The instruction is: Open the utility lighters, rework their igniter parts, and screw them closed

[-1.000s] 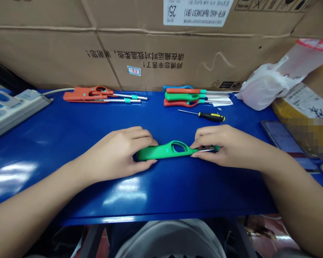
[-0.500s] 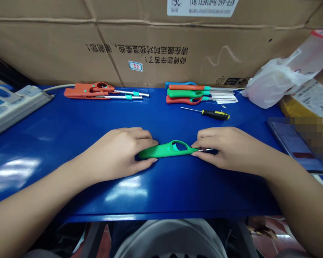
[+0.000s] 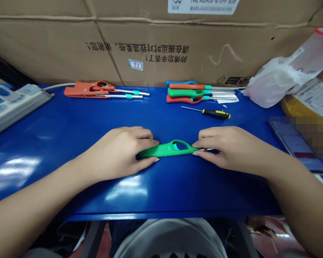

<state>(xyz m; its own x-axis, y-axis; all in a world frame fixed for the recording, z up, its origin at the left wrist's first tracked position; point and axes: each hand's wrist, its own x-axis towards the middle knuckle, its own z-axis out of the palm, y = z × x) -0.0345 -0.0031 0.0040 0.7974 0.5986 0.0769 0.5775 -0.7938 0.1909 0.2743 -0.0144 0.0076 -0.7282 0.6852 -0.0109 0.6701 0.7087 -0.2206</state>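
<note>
Slid along the steel nozzle, the right hand now hides its teal collar; it and the left hand grip the green utility lighter, oval loop showing.

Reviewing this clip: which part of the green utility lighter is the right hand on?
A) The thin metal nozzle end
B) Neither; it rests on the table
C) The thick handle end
A: the right hand closes around the metal nozzle of the green utility lighter, while the left hand covers the handle end.

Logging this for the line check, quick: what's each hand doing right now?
Left hand: closed, holding the body of the green utility lighter.
Right hand: closed, holding the lighter's metal nozzle.
</note>
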